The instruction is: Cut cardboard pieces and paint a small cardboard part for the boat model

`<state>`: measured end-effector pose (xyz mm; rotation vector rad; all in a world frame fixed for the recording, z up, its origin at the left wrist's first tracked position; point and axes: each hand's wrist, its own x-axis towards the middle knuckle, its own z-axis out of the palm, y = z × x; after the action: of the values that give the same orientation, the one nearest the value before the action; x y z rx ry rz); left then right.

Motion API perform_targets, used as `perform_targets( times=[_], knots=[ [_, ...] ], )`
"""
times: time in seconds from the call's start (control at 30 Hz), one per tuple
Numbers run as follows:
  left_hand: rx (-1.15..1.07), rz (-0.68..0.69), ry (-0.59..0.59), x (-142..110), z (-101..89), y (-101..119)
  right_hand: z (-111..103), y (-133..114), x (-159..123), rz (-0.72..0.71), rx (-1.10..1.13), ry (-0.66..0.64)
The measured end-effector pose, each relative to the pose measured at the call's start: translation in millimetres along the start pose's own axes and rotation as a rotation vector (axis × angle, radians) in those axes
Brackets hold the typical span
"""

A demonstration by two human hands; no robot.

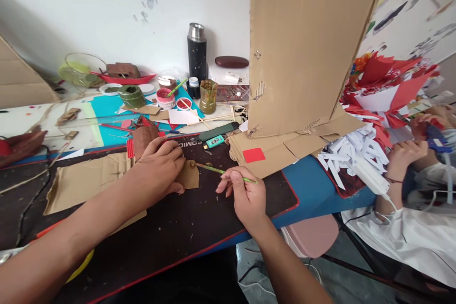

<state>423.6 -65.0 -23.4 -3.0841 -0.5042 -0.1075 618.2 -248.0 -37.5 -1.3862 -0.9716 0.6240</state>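
My right hand [247, 194] is closed in a pinch around a thin paintbrush [213, 168] with a paint-stained green handle. The brush tip meets a small cardboard piece [191, 178] on the dark desk mat. Over the left part of that piece lies my left hand [162, 164], fingers bent and thumb at its lower edge, holding it down. Just behind the left hand stands a brown-painted model part [144, 137] with red corrugated strips [130, 148] beside it. A flat cardboard sheet [89, 178] lies under my left forearm.
Paint jars stand at the back, a green jar [131, 97] and a pink pot [166, 99] among them, near a black thermos [197, 52]. A tall cardboard panel [302, 47] rises ahead. To the right are white paper strips [356, 152] and a co-worker's hands [408, 154].
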Motion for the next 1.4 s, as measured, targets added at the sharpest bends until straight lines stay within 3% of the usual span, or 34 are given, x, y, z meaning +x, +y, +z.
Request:
perform_targets(
  times=[0.57,0.83,1.07,1.4],
  knots=[
    [0.05,-0.006,-0.068,2,-8.2,3,-10,0,-9,-0.01,-0.009,0.031],
    [0.057,0.002,-0.027,0,-2.6,1,-18,0,-24,-0.01,0.017,0.054],
    [0.074,-0.006,-0.084,3,-11.1,4,-21,0,-31,-0.006,0.04,0.044],
    [0.111,-0.035,-0.075,-4,-14.6,8,-24,-2,-32,0.04,0.178,0.179]
  ],
)
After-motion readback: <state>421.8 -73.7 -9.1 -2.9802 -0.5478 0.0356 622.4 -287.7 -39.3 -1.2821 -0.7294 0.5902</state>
